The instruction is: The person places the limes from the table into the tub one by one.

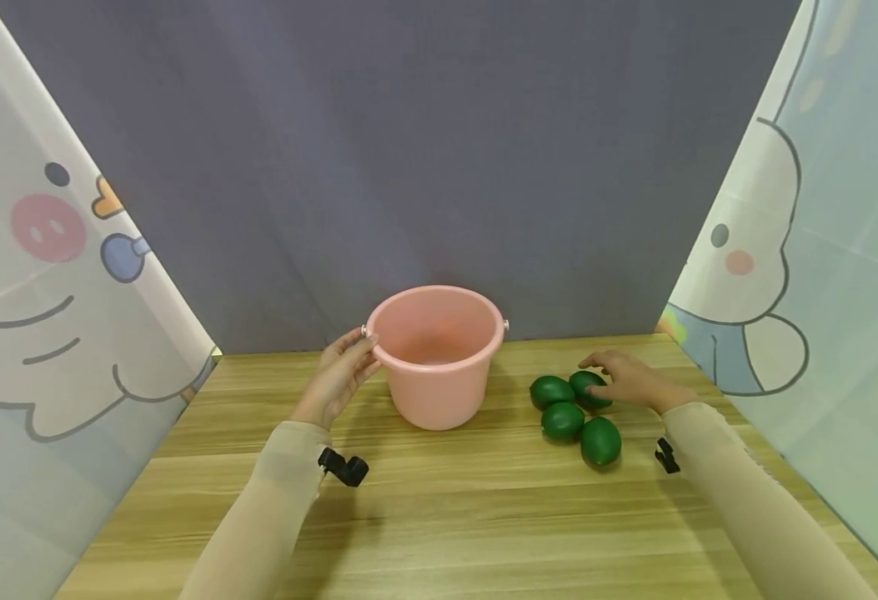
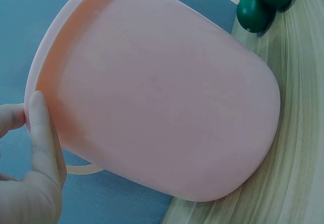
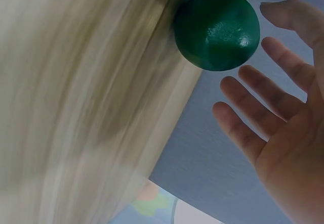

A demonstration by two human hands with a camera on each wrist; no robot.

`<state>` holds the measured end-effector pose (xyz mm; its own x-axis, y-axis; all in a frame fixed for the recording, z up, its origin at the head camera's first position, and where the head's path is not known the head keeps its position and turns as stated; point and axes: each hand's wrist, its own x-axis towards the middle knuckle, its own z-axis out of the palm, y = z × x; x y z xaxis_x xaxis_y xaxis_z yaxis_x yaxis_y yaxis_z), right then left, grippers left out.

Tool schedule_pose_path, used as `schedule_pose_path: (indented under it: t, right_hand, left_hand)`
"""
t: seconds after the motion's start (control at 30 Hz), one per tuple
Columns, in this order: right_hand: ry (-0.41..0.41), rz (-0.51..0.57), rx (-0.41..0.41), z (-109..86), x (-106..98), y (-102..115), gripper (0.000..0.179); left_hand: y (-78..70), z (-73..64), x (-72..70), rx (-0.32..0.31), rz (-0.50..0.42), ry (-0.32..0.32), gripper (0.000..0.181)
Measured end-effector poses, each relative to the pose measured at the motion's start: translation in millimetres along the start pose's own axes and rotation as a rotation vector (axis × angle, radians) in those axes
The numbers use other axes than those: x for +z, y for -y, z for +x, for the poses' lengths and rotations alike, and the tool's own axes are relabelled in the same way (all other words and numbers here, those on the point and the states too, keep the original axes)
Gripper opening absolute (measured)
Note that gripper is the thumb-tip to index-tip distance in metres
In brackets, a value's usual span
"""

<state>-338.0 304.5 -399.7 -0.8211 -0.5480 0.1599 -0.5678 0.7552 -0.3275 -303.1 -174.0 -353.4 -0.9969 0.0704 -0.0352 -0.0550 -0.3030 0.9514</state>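
Note:
A pink plastic bucket (image 1: 439, 400) stands upright on the wooden table, its inside showing nothing in it. My left hand (image 1: 337, 379) pinches the rim at the bucket's left side; in the left wrist view one finger (image 2: 39, 128) lies along the outer wall below the lip. To the right, several dark green limes (image 1: 562, 422) sit in a cluster. Above the farthest lime (image 1: 587, 385) is my right hand (image 1: 629, 382), fingers spread and holding nothing. The right wrist view shows those fingertips (image 3: 230, 85) just beside a shiny lime (image 3: 217, 32).
The wood-grain table (image 1: 439, 517) reaches back to a dark grey curtain (image 1: 439, 150). Cartoon-printed cloth panels (image 1: 56, 333) hang at the left and right sides. A thin bucket handle (image 2: 85, 169) shows behind the bucket in the left wrist view.

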Motion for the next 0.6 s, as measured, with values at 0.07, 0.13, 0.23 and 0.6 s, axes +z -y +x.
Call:
schedule_pose_path:
  t: [0.07,0.13,0.23,0.6]
  right_hand:
    - [0.006,0.004,0.019,0.1,1.5,-0.3,0.042]
    - [0.015,0.009,0.037,0.2,2.8,-0.8,0.045]
    - [0.032,0.009,0.056,0.4,4.8,-1.1,0.051]
    - [0.055,0.06,0.097,-1.3,15.4,-6.9,0.064]
  left_hand:
    - [-0.2,0.1,0.1,0.001,-0.004,-0.001,0.077]
    - [-0.5,-0.1,0.2,0.001,-0.005,-0.005,0.076]
    - [-0.6,-0.7,-0.1,0.002,-0.004,-0.006,0.075]
    - [-0.6,-2.2,0.8,0.002,0.009,0.004,0.076]
